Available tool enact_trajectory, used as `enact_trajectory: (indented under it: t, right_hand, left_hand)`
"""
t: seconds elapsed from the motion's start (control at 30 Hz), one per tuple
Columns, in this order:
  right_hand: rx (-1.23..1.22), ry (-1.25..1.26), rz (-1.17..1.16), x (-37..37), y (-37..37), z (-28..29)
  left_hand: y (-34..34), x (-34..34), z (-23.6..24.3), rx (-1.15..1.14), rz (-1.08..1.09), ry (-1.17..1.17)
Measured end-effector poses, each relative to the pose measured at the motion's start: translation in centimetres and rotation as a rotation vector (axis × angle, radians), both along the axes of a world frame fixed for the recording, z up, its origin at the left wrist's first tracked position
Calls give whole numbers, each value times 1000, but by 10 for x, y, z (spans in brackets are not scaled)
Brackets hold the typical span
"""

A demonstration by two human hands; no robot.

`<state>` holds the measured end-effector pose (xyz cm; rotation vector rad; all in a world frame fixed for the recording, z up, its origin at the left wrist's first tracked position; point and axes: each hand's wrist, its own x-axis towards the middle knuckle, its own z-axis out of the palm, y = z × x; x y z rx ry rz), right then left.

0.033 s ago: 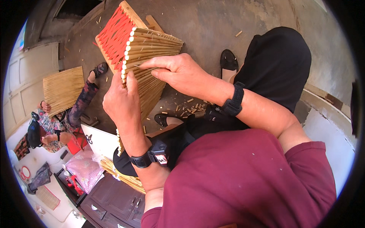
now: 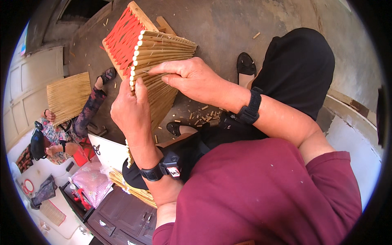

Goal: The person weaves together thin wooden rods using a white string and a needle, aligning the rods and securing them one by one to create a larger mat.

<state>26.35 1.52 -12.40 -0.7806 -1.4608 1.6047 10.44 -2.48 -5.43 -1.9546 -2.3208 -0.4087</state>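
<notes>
A mat of pale round cane sticks (image 2: 165,51), joined side by side, slants in front of me with its cut ends in a row on the left. My left hand (image 2: 131,108) is closed on that end of the mat, thumb on top and the other fingers hidden behind. In my right hand (image 2: 192,75), a thin needle-like piece (image 2: 146,72) is pinched between thumb and forefinger. It lies just above the sticks, close to the left thumb; whether its tip touches them I cannot tell. Thread is too fine to make out.
Behind the mat stands a wooden frame with red webbing (image 2: 122,41). Cut stick pieces (image 2: 204,118) litter the floor by my shoes. At left, another person (image 2: 61,136) sits holding a similar mat (image 2: 69,98). A dark cabinet (image 2: 122,212) and a stick bundle (image 2: 130,188) are beside me.
</notes>
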Motion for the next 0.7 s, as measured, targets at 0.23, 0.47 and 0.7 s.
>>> enact_trajectory:
  t: [0.23,0.47,0.7]
  right_hand:
    - [188,-58,-5,-2,-2,-9]
    - [178,-26,49,-2,-1,-16]
    - [95,67,53,-6,-5,-19]
  left_hand:
    - [0,4,1,-14,-11,-26]
    - [0,5,1,-12,-20,8]
    - [-3,4,0,-10,-5,18]
